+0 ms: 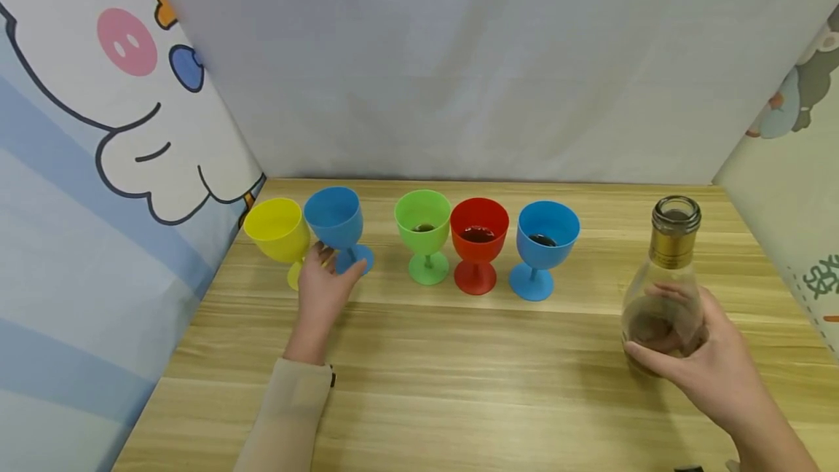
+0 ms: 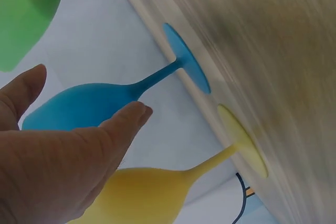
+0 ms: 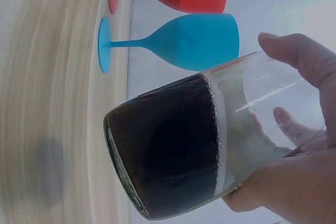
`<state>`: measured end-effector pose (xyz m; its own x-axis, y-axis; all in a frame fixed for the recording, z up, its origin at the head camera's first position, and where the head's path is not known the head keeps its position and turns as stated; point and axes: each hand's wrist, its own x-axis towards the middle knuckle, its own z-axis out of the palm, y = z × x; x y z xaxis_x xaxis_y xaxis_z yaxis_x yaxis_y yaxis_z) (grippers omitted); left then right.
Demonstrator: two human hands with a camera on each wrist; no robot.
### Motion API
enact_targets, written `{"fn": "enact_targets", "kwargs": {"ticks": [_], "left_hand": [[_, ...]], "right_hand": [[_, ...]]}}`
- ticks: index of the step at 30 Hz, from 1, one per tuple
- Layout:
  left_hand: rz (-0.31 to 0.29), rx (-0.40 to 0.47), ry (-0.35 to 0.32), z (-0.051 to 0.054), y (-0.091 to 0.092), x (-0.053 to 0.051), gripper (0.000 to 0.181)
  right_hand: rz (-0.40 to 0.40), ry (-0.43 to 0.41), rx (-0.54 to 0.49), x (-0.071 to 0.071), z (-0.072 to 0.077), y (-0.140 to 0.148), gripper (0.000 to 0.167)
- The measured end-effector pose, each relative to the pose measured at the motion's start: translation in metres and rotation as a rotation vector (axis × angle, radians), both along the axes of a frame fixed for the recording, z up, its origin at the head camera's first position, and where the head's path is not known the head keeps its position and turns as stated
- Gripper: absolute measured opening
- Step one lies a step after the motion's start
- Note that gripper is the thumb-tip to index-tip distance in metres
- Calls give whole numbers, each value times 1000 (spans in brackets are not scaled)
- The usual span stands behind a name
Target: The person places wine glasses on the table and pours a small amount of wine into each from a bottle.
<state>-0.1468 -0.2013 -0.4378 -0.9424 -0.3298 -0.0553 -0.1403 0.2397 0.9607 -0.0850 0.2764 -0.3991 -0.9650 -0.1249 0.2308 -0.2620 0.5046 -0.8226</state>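
At the left of the row, my left hand (image 1: 325, 284) reaches toward a blue goblet (image 1: 336, 218), thumb and fingers spread around its lower part. In the left wrist view the thumb stands apart from the goblet (image 2: 86, 103); whether the fingers touch it I cannot tell. A yellow goblet (image 1: 278, 230) stands just left of that hand. My right hand (image 1: 721, 363) grips a clear glass bottle (image 1: 665, 297) with a gold neck band. Dark, foamy-edged liquid (image 3: 168, 140) fills its lower part. The bottle is tilted, its base off the table in the right wrist view.
A green goblet (image 1: 424, 228), a red goblet (image 1: 481, 231) and another blue goblet (image 1: 547, 235) stand mid-table, each with some dark liquid inside. Behind the wooden table (image 1: 459, 392) hangs a pale backdrop (image 1: 459, 64). A cartoon-printed panel (image 1: 72, 181) borders the left side.
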Motion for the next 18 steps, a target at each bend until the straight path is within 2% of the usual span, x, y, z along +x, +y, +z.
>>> {"fn": "enact_targets", "kwargs": {"ticks": [5, 10, 18], "left_hand": [[34, 34, 3, -3, 0, -10, 88], [52, 72, 36, -6, 1, -20, 91], [98, 64, 88, -15, 5, -34, 89]], "right_hand": [[11, -5, -7, 0, 0, 0, 84], [9, 6, -12, 0, -1, 0, 85], [-8, 10, 3, 1, -4, 0, 86]]}}
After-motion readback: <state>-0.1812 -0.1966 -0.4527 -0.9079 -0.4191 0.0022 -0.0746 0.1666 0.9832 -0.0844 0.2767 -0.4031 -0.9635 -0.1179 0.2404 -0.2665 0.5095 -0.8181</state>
